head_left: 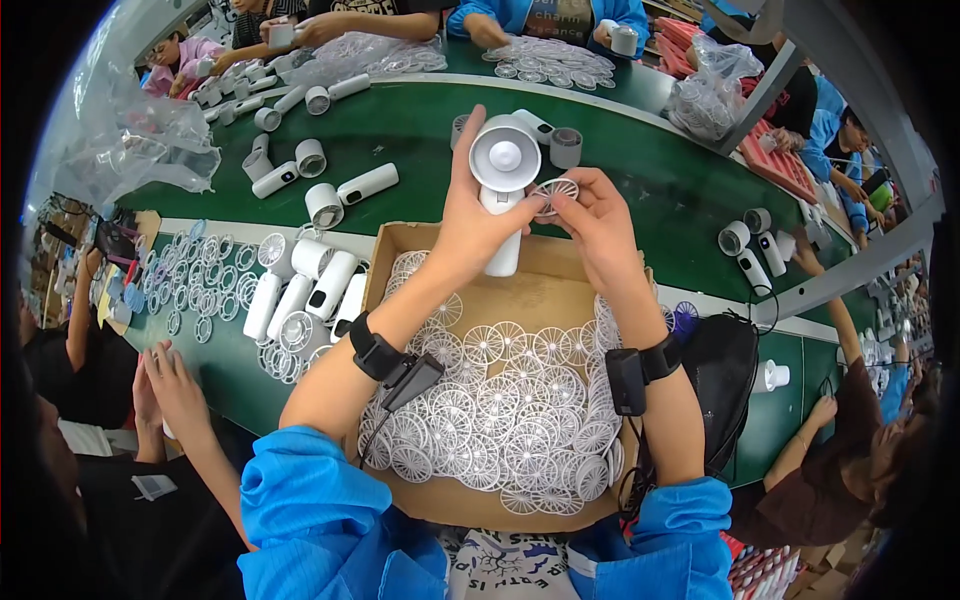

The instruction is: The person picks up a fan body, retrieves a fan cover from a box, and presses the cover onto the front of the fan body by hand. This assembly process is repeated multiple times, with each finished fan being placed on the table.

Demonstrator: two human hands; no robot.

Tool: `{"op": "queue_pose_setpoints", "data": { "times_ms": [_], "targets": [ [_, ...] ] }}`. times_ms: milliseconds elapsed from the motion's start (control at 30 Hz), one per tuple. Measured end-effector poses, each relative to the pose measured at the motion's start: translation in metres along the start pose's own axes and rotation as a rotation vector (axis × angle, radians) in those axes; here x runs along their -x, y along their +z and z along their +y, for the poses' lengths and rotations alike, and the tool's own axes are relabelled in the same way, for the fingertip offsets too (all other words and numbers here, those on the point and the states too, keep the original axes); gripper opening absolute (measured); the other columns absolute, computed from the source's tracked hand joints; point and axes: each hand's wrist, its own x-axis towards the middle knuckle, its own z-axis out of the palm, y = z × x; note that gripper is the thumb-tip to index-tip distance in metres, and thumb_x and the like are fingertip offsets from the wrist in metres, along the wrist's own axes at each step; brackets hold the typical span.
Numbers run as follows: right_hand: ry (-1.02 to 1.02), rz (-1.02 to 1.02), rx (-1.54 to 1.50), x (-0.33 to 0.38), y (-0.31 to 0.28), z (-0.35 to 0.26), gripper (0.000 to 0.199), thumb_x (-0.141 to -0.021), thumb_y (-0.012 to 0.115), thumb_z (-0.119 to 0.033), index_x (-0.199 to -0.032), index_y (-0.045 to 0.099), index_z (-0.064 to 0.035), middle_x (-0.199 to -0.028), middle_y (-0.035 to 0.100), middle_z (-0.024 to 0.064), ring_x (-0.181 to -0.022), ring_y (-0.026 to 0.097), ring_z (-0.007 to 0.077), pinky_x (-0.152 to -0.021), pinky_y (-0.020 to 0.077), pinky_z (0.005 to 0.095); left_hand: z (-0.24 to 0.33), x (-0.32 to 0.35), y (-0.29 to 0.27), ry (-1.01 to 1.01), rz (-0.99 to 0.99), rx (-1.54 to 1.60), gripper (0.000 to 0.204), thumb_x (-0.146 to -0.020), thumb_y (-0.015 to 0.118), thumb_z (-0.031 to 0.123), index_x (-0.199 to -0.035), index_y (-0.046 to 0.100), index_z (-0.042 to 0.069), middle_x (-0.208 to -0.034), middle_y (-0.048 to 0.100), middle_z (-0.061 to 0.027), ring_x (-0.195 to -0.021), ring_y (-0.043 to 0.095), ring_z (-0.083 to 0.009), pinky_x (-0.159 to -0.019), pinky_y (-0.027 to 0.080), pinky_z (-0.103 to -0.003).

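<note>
My left hand [462, 222] is wrapped round a white handheld fan [503, 258], held upright with its round head facing up toward me. Between the fingers of my right hand [603, 232] is a round white spoked grille [557, 196], tilted beside the fan's head. My left thumb reaches close to the grille's edge; whether it touches cannot be made out. Both hands are above the far side of an open cardboard box [555, 288]. Inside the box, many loose white grilles [520, 420] lie in a heap.
White fan bodies [325, 285] and loose rings [190, 275] lie left of the box. A green conveyor belt [420, 150] crosses beyond, carrying more fan parts [370, 183]. A black bag [725, 390] stands at right, under a grey metal frame [850, 270]. Co-workers sit around.
</note>
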Motion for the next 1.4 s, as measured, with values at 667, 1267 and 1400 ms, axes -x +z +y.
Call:
{"op": "queue_pose_setpoints", "data": {
  "times_ms": [667, 1267, 1400],
  "targets": [
    [-0.888, 0.161, 1.135, 0.012, 0.019, -0.002, 0.043, -0.068, 0.076, -0.003, -0.108, 0.061, -0.0043, -0.118, 0.053, 0.0138, -0.102, 0.058, 0.0278, -0.082, 0.0508, 0.0355, -0.009, 0.003, 0.000, 0.211, 0.165, -0.018, 0.096, -0.074, 0.070, -0.002, -0.146, 0.008, 0.012, -0.124, 0.045, -0.0131, -0.108, 0.053, -0.0188, -0.082, 0.052, -0.030],
    [-0.873, 0.134, 1.213, 0.013, 0.017, -0.006, 0.040, -0.067, 0.076, -0.007, -0.106, 0.066, -0.0058, -0.116, 0.059, 0.0121, -0.103, 0.054, 0.0301, -0.087, 0.0448, 0.0387, -0.029, 0.008, -0.001, -0.010, -0.010, -0.340, 0.079, -0.080, 0.061, 0.004, -0.145, 0.019, 0.019, -0.119, 0.056, -0.0189, -0.098, 0.062, -0.0281, -0.082, 0.050, -0.036],
    [-0.885, 0.128, 1.230, 0.012, 0.016, -0.006, 0.039, -0.067, 0.076, -0.007, -0.105, 0.066, -0.0055, -0.116, 0.059, 0.0121, -0.103, 0.055, 0.0296, -0.086, 0.0453, 0.0384, -0.027, 0.008, 0.001, 0.013, -0.006, -0.380, 0.080, -0.080, 0.061, 0.005, -0.145, 0.019, 0.020, -0.120, 0.055, -0.0203, -0.101, 0.061, -0.0313, -0.084, 0.049, -0.037]
  ]
}}
